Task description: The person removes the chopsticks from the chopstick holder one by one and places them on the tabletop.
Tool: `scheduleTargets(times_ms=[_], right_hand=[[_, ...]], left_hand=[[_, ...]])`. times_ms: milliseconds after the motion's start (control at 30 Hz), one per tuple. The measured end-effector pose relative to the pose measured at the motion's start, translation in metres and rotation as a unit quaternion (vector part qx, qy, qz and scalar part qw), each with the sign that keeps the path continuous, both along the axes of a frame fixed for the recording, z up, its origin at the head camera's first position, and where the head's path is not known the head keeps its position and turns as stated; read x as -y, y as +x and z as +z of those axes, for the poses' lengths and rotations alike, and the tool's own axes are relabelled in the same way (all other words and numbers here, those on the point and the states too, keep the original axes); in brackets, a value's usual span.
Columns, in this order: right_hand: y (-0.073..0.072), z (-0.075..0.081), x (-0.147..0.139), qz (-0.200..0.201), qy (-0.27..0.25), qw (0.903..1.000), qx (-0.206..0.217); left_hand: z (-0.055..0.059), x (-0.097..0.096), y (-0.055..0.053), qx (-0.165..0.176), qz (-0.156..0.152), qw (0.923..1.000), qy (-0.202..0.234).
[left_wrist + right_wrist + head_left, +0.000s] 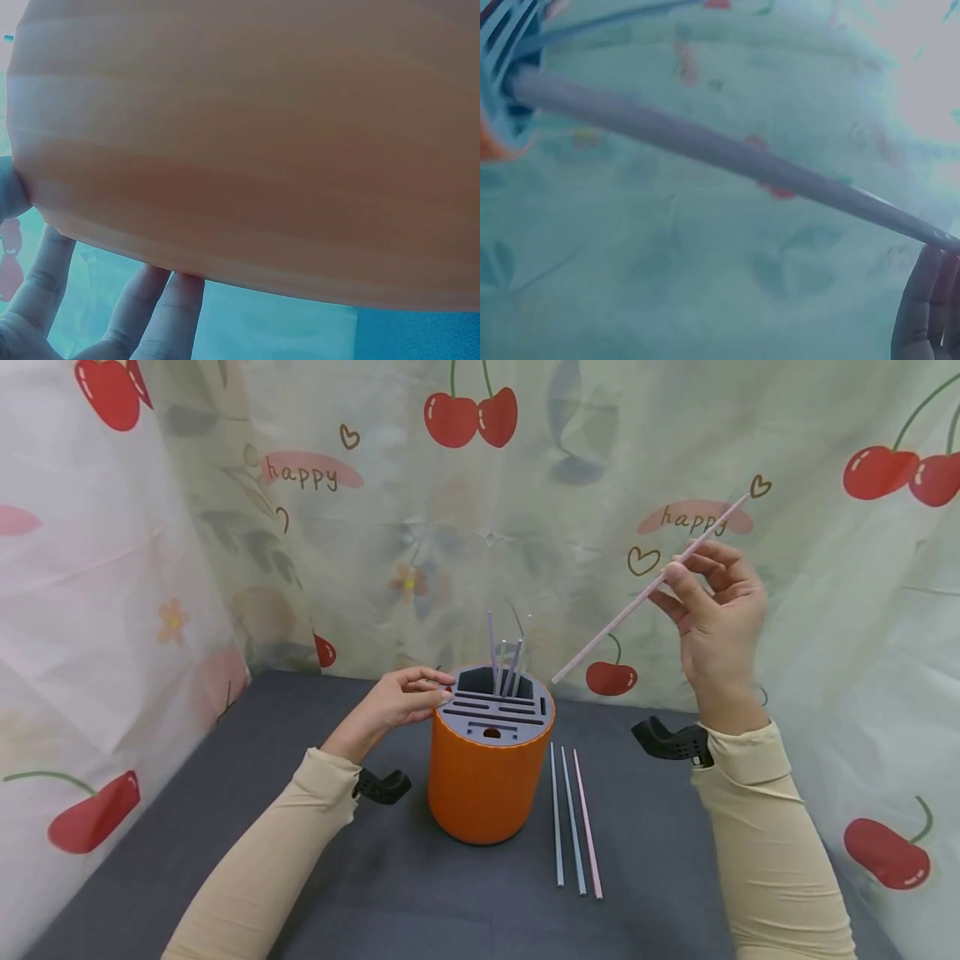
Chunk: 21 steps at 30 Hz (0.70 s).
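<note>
My right hand (723,610) pinches a pale pink stick (615,619) between thumb and fingers, high on the right. The stick slants down left, its lower end close by the rim of an orange cylindrical desk organizer (483,785). In the right wrist view the pink stick (712,146) runs from the fingers toward the slotted top. My left hand (393,706) rests at the organizer's left rim with fingers fairly straight; in the left wrist view its fingertips touch the orange wall (247,172). Several thin sticks (504,667) stand in the organizer's back opening.
Two bluish sticks (572,822) and a pink stick (588,827) lie side by side on the dark table (360,893), right of the organizer. A patterned curtain (480,493) with cherries and lettering hangs behind and at both sides. The organizer's grey top has several narrow slots.
</note>
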State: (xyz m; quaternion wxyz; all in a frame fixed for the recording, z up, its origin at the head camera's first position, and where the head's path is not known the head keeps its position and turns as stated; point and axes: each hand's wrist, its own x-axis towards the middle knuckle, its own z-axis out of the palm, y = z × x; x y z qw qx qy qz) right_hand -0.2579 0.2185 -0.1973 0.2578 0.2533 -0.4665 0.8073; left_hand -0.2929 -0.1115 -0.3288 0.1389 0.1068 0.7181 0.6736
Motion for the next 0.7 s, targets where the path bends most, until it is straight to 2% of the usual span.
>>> scheduleTargets(times_ms=[67, 167, 233, 300, 333, 400, 467, 500, 533, 567, 633, 700], right_hand=[[-0.002, -0.005, -0.016, -0.012, -0.014, 0.9991, 0.038], [-0.011, -0.033, -0.037, -0.035, 0.020, 0.9935, 0.106], [-0.020, -0.067, -0.049, -0.044, 0.079, 0.9841, 0.153], [-0.028, -0.105, -0.057, -0.063, 0.155, 0.9647, 0.204], [-0.039, -0.133, -0.068, -0.050, 0.185, 0.9580, 0.213], [-0.043, -0.171, -0.072, -0.067, 0.270, 0.9256, 0.257], [-0.044, -0.203, -0.073, -0.074, 0.334, 0.8873, 0.309], [-0.045, -0.216, -0.074, -0.077, 0.361, 0.8693, 0.329], [-0.046, -0.227, -0.073, -0.076, 0.377, 0.8555, 0.347], [-0.038, -0.228, -0.065, -0.089, 0.401, 0.8297, 0.378], [-0.039, -0.244, -0.063, -0.080, 0.410, 0.8087, 0.414], [-0.041, -0.253, -0.060, -0.072, 0.413, 0.7951, 0.438]], left_hand=[[0.000, 0.000, 0.000, 0.001, 0.000, 1.0000, 0.000], [0.000, 0.000, 0.000, 0.000, 0.000, 1.0000, 0.001], [0.000, 0.000, 0.001, -0.001, -0.001, 1.0000, 0.001], [0.000, 0.000, 0.001, -0.001, -0.002, 1.0000, 0.001], [0.000, 0.000, 0.001, 0.000, -0.003, 1.0000, 0.000], [0.000, 0.000, 0.002, 0.001, -0.005, 1.0000, -0.001], [0.000, 0.000, 0.001, 0.003, -0.006, 1.0000, -0.001], [0.000, 0.000, 0.001, 0.004, -0.006, 1.0000, -0.001], [0.000, 0.000, 0.001, 0.006, -0.006, 1.0000, 0.000], [0.000, 0.000, 0.000, 0.006, -0.006, 1.0000, 0.000], [0.000, 0.000, 0.000, 0.008, -0.005, 1.0000, 0.000], [0.001, 0.000, 0.000, 0.008, -0.003, 1.0000, -0.001]])
